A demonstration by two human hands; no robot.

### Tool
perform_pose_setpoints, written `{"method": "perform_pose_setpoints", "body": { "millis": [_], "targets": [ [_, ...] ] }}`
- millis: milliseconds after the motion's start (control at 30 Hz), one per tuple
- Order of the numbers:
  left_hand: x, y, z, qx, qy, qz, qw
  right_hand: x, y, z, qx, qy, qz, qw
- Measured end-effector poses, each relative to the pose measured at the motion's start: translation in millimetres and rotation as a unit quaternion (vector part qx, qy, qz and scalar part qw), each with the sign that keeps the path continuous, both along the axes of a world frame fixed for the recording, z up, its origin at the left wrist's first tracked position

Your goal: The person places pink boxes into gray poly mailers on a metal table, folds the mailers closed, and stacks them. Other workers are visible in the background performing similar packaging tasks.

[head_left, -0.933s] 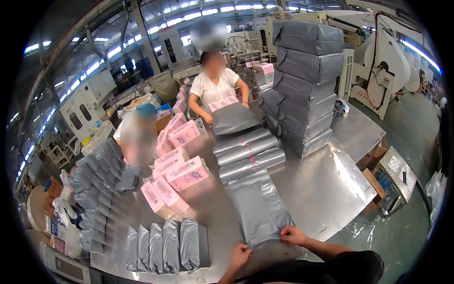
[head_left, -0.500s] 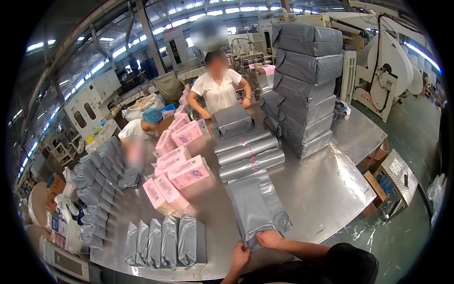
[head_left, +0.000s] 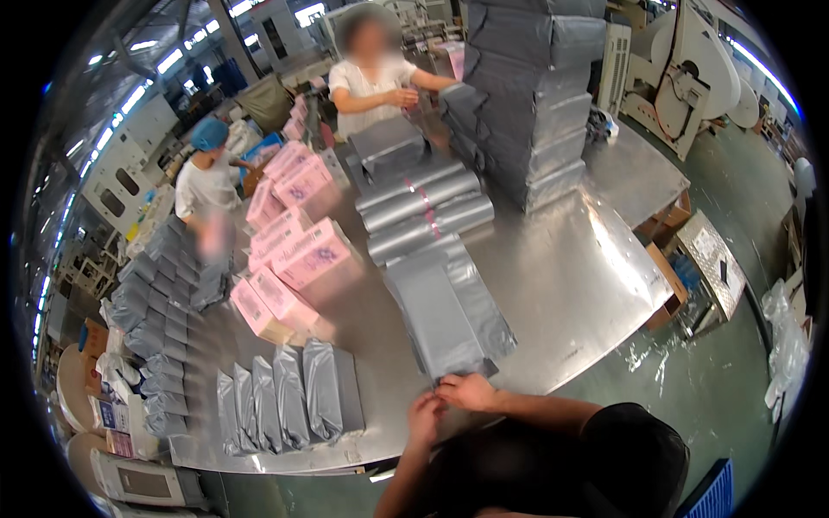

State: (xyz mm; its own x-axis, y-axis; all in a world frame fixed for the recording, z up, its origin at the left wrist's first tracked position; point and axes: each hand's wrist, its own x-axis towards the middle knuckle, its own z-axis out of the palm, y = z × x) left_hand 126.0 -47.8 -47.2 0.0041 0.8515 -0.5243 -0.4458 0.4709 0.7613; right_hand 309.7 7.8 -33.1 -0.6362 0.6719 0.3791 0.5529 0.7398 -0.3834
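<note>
Flat grey plastic bags (head_left: 432,302) lie in a loose pile on the metal table in front of me. At the near edge of the top bag, the fingers of my right hand (head_left: 467,393) are closed on the plastic. My left hand (head_left: 425,416) is just left of it, fingers bent and pinched at the same edge, its fingertips almost meeting the right ones. How much plastic lies between the left fingers is hidden. Beyond the pile lie rolled grey bundles (head_left: 430,226) with a pink band across them.
Several filled grey packages (head_left: 332,388) stand in a row at left, near pink packs (head_left: 315,255). A tall stack of grey packages (head_left: 540,112) rises at the back right of the metal table (head_left: 570,285). Two co-workers (head_left: 371,86) stand across and at the left.
My hands have come together at the bag's near edge. The view has shifted, so the table sits higher and further left. The co-worker opposite has reached an arm toward the tall stack.
</note>
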Motion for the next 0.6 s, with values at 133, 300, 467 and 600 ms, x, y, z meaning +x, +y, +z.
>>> {"method": "perform_pose_setpoints", "body": {
  "millis": [133,300,467,600],
  "targets": [
    [-5.5,-1.5,-0.4,-0.007,0.014,-0.009,1.0,27.5,-32.4,15.9,-0.028,-0.026,0.023,0.999],
    [-26.2,-4.4,-9.9,0.003,0.124,-0.085,0.989,284.7,-154.9,-36.0,-0.417,-0.487,0.008,0.767],
    [-40.7,7.2,53.1,0.372,0.624,-0.123,0.676,247.5,-49.4,82.7,-0.463,-0.284,-0.118,0.832],
    [-39.7,35.9,89.0,0.565,0.683,-0.237,0.396,182.2,38.9,113.3,0.217,-0.172,0.062,0.959]
  ]
}}
